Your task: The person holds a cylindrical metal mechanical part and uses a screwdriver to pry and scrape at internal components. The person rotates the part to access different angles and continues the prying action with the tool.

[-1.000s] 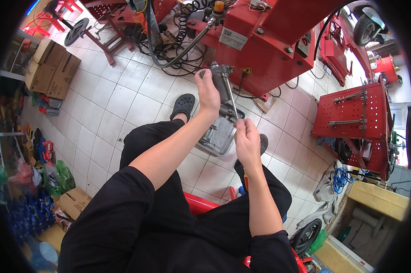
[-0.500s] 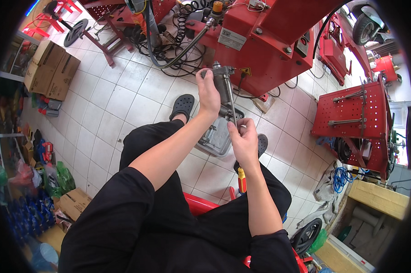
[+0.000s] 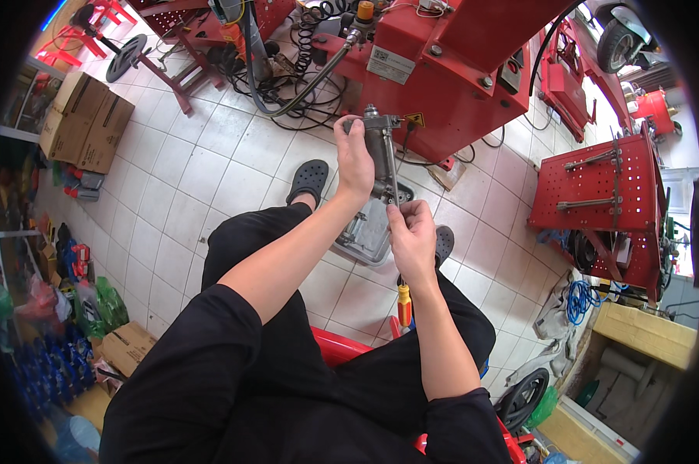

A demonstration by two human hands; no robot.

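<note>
My left hand [image 3: 355, 164] is wrapped round the left side of a dark grey metal cylinder [image 3: 376, 151] with a wider fitting at its top, held upright over the floor between my feet. A slim bright metal rod [image 3: 391, 162] runs along the cylinder's right side. At its lower end, my right hand [image 3: 413, 236] is closed, thumb and fingers pinching it. Below the right wrist a yellow and red screwdriver handle [image 3: 404, 305] shows; whether it joins the rod is hidden by the hand. Under the cylinder, a grey tray [image 3: 365, 251] with small metal parts stands on the tiles.
A large red machine [image 3: 442, 100] stands close ahead, with black cables [image 3: 303, 104] and hoses at its left. To the right is a red perforated bench [image 3: 581, 185] with metal rods on it. Cardboard boxes [image 3: 86, 124] are at the left. My feet flank the tray.
The right hand and the screwdriver handle have shifted slightly left and the handle has turned a little. The left hand keeps its hold on the cylinder.
</note>
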